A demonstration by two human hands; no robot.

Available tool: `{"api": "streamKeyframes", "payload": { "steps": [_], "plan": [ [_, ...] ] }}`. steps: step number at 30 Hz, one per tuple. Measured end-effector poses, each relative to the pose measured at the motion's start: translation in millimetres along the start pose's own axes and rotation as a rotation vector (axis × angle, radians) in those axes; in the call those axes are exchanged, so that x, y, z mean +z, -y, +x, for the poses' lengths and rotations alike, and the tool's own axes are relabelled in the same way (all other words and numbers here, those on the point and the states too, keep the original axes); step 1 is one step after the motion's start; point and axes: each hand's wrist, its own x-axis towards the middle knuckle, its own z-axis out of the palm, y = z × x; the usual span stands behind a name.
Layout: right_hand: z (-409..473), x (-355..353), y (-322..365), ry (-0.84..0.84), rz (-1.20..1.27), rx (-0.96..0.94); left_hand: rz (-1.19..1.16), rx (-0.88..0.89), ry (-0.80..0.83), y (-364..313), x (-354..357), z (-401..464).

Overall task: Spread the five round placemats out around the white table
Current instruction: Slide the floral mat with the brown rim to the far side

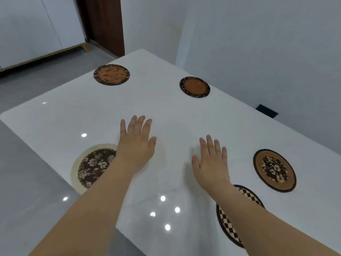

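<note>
Several round placemats lie spread on the white table (166,111). An orange mat with a dark rim (111,74) sits far left, a smaller orange mat (194,87) far right. A floral mat with a tan ring (274,170) lies at the right. A cream-edged dark floral mat (90,168) lies near left, partly under my left forearm. A checkered mat (228,224) lies near right, mostly hidden by my right forearm. My left hand (136,143) and my right hand (212,159) hover flat over the table's middle, fingers apart, holding nothing.
White walls stand behind and to the right of the table. A dark wooden door (103,23) and a white cabinet on gold legs (36,34) are at the back left. Grey floor runs along the table's left side. A black floor outlet (266,111) is at the right.
</note>
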Motion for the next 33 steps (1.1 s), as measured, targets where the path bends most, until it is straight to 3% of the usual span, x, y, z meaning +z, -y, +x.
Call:
{"api": "streamKeyframes", "payload": {
  "steps": [11,17,22,33],
  "plan": [
    [-43,-23,-244,-0.098,0.031,0.235,-0.048,0.178,0.209,-243,89,27],
    [-23,-6,-336,-0.021,0.089,0.300,-0.157,0.077,0.281,-344,135,32],
    [-12,22,-362,-0.058,0.082,0.269,-0.024,0.009,0.081,-371,171,20],
    [-10,23,-366,-0.061,0.096,0.237,-0.016,0.013,0.080,-372,174,23]
  ]
}}
